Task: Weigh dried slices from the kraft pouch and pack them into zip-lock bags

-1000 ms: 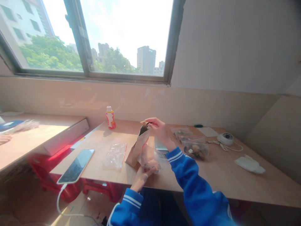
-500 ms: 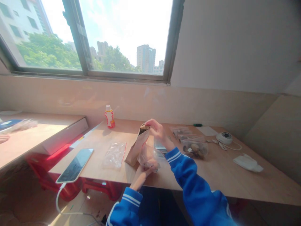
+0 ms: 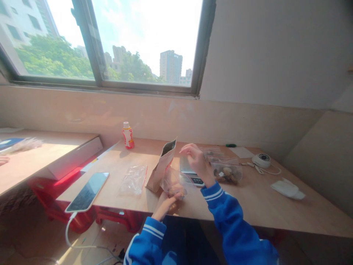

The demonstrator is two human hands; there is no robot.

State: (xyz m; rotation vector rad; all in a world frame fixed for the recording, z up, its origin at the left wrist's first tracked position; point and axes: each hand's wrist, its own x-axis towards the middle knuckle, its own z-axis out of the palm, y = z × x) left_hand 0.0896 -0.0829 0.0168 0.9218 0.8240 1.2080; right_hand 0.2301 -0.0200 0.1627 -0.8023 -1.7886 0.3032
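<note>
A brown paper bag [image 3: 160, 171] stands on the table with its dark open top tilted to the right. Against its lower right side my left hand [image 3: 167, 202] grips a clear plastic bag [image 3: 172, 180], with its fingers closed round the lower part. Something brownish shows through the film there, too unclear to name. My right hand [image 3: 196, 160] hovers over a small digital scale [image 3: 197, 181], apart from the paper bag. Its fingers are bent and pressed together; whether they hold anything small I cannot make out.
Left of the paper bag lie a clear zip bag [image 3: 134, 179] and a phone [image 3: 88, 192] on a cable; a small bottle [image 3: 128, 136] stands behind. Filled zip bags [image 3: 227, 173], a white camera [image 3: 261, 160] and a white cloth-like item [image 3: 288, 189] lie right. Another person's hand [image 3: 3, 159] shows far left.
My right hand has let go of the paper bag's top and moved right, over the scale. The bag's mouth now shows more fully. My left hand stays on the plastic bag.
</note>
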